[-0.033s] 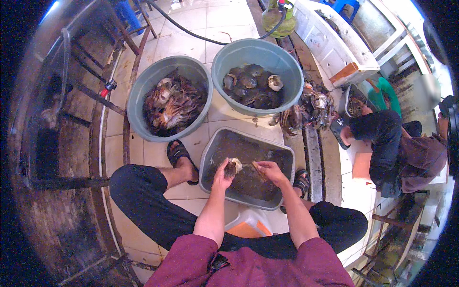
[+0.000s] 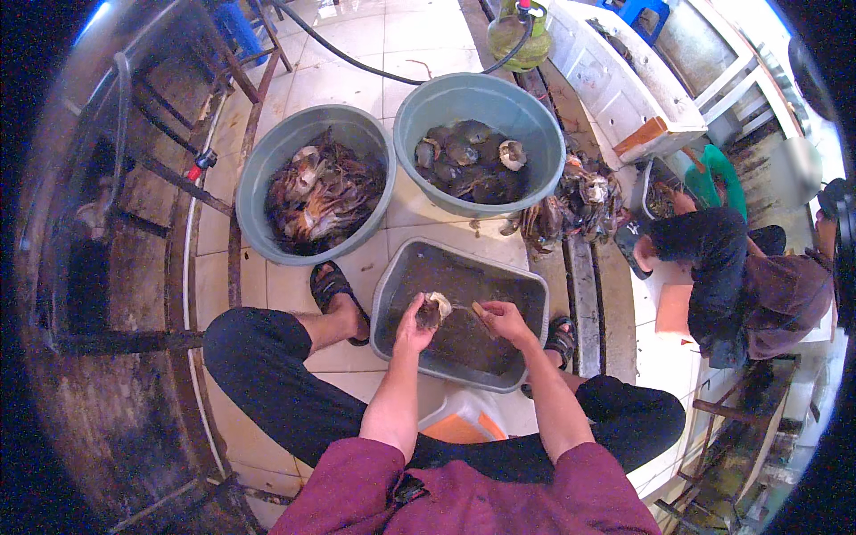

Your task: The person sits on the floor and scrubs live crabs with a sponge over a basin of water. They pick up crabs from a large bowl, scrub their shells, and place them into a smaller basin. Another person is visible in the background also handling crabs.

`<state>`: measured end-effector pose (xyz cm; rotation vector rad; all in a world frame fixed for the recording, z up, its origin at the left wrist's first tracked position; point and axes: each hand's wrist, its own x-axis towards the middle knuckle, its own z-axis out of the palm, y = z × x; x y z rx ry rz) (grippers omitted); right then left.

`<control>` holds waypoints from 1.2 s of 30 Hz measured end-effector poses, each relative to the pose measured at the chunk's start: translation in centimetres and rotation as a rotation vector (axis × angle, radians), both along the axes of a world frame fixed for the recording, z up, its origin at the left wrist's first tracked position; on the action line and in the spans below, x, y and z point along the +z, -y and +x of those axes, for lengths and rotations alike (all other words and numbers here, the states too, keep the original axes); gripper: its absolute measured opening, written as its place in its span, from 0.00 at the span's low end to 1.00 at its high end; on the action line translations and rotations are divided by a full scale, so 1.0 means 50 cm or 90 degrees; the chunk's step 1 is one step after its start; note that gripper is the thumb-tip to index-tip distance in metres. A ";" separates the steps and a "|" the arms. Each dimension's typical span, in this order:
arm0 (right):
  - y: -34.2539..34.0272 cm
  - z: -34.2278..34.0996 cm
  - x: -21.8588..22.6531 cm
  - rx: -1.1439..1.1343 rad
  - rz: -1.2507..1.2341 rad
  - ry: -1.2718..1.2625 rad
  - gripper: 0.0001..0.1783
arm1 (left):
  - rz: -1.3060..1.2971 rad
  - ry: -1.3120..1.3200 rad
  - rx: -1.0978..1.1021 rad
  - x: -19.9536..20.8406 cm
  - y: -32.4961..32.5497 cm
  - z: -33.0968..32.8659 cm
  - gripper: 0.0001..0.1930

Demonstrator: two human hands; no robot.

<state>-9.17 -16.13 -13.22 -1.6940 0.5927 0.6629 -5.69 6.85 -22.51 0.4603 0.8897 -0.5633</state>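
Observation:
Over a grey rectangular basin [image 2: 392, 332] of murky brown water, my left hand [image 2: 414, 328] is closed round a crab shell [image 2: 438, 309], dark outside with a pale, ragged part turned up. Just to its right, my right hand [image 2: 505, 322] is pinched on a thin light-brown tool [image 2: 480, 308]; its kind is too small to tell. A narrow gap lies between the tool's near end and the shell. Both hands are above the water, between my knees.
Beyond the basin stand a round tub [image 2: 252, 209] heaped with crab parts and another tub [image 2: 555, 183] holding dark crab shells. More crab pieces [image 2: 593, 192] lie beside it. A person [image 2: 713, 276] sits at right near a white foam box [image 2: 606, 76]. A hose [image 2: 348, 64] crosses the tiles.
The tool in my right hand has turned slightly, and the crab shell has tilted a little in my left hand. Both hands stay at nearly the same place over the basin.

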 end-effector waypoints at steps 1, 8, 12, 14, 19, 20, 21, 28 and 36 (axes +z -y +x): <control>0.013 -0.006 -0.012 0.007 -0.068 -0.005 0.21 | -0.023 -0.011 0.010 0.014 0.010 0.009 0.22; 0.033 -0.102 -0.227 -0.102 -0.387 0.044 0.25 | -0.063 0.121 0.007 0.047 0.000 0.036 0.18; 0.004 -0.076 -0.161 -0.087 0.072 -0.052 0.19 | -0.066 0.119 0.058 0.055 0.000 0.043 0.14; -0.010 -0.052 -0.132 -0.092 0.021 0.010 0.16 | -0.087 0.130 0.077 0.046 -0.006 0.040 0.13; 0.013 -0.081 -0.125 -0.111 -0.430 0.157 0.19 | -0.036 0.109 0.033 0.082 0.028 0.045 0.11; 0.017 -0.085 -0.122 -0.034 -0.412 0.115 0.19 | -0.031 0.110 0.001 0.091 0.030 0.050 0.11; 0.024 -0.089 -0.119 0.041 -0.394 0.072 0.18 | -0.027 0.111 -0.032 0.098 0.034 0.057 0.11; -0.025 0.022 0.077 0.165 -0.272 0.388 0.15 | -0.001 0.132 -0.098 0.074 0.005 0.100 0.17; -0.049 0.020 0.227 0.402 -0.331 0.732 0.32 | 0.183 0.054 -0.124 0.132 0.021 0.133 0.15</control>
